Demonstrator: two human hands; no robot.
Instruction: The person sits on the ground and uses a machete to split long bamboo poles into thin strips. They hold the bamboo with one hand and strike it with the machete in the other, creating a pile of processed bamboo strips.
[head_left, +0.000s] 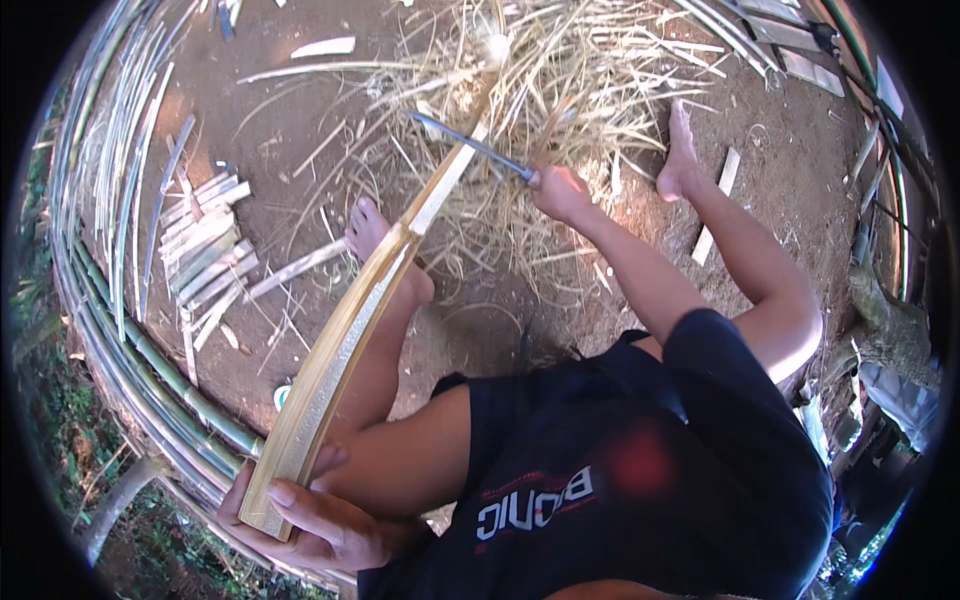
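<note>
A long split bamboo strip (345,345) runs from the lower left, over my left leg, up to the pile at the top. Around its near end my left hand (310,525) is closed, thumb on top. My right hand (563,193) grips the handle of a knife (470,143) with a long, thin, dark blade. That blade lies across the strip's far half, where it meets the pale, bare part; whether its edge touches or sits in the bamboo I cannot tell.
Curled bamboo shavings (580,110) heap between and beyond my bare feet. To the left lie a stack of short bamboo slats (205,240) and long thin strips (110,170). Bamboo poles (160,370) curve along the left edge. A loose slat (715,205) lies beside my right leg.
</note>
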